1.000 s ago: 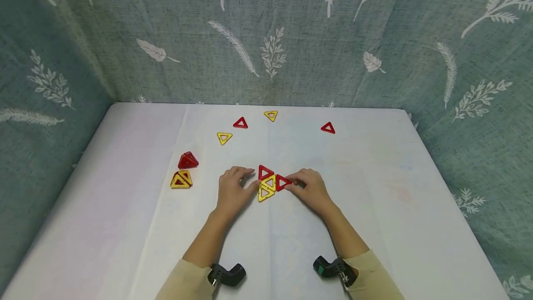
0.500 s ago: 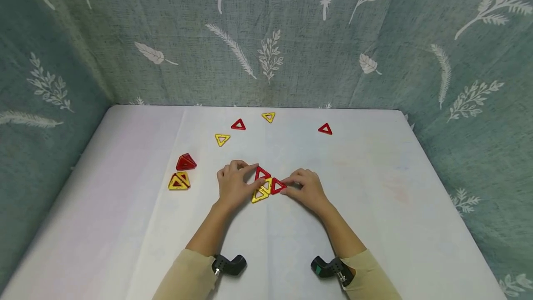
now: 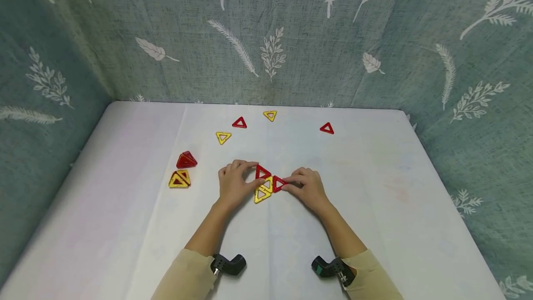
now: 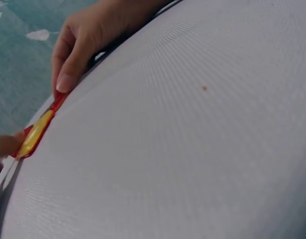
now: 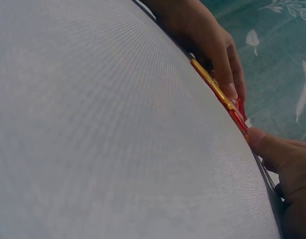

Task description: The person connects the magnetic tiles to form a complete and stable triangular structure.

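Red and yellow triangular magnetic tiles lie joined flat in the middle of the white table in the head view. My left hand [image 3: 234, 185] spans the upper red tile [image 3: 264, 169], index finger at its top corner and thumb over the edge by the upper yellow tile [image 3: 271, 184]. My right hand [image 3: 309, 190] pinches the outer corner of the right-hand red tile [image 3: 275, 184] between thumb and fingers. Below the left thumb lies the lower yellow tile [image 3: 256, 195]. In the left wrist view the tiles [image 4: 37, 133] appear edge-on, with the left thumb touching them.
Left of the hands stand a red tile pyramid [image 3: 186, 160] and a yellow-and-red tile shape [image 3: 179, 181]. Farther back lie loose tiles: two yellow ones [image 3: 222, 141] and two red ones [image 3: 326, 131]. A patterned green cloth [image 3: 291, 59] surrounds the table.
My left hand has moved up and its index finger now reaches the upper red tile's top corner, with the thumb over the tiles. The joined tiles have shifted slightly left.
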The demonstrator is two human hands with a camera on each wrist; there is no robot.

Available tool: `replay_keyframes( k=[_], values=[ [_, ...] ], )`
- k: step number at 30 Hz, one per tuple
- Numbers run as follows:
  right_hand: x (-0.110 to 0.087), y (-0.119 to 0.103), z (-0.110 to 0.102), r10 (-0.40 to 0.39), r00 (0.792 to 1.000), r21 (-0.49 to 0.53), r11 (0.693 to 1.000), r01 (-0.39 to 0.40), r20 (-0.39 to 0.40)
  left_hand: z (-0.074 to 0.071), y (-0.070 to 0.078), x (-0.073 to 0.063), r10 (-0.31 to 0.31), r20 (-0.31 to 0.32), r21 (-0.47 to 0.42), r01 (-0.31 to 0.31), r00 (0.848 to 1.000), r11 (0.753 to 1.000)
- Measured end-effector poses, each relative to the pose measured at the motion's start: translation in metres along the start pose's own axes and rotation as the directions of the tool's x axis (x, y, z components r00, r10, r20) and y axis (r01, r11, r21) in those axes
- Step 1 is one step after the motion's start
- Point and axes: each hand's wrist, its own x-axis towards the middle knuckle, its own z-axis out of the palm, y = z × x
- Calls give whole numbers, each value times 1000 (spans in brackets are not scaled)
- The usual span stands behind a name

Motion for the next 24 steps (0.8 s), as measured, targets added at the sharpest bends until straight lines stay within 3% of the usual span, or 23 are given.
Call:
replay_keyframes(
  k=[5,11,17,24],
  values=[
    [0,1,1,-5,1000,-11,1000,5,28,-2,0,-1,-24,-6,-95,23,1000,995],
    [1,-3,-2,95,990,-49,995,-90,108,-1,2,-2,-69,6,-149,69,998,986],
    [2,-3,-4,154,980,-97,985,-143,127,2,0,-5,20,-27,-106,-22,999,994],
    [3,-4,-1,109,988,-74,992,-101,106,0,-6,-12,89,-62,-54,-92,994,994]
  ],
)
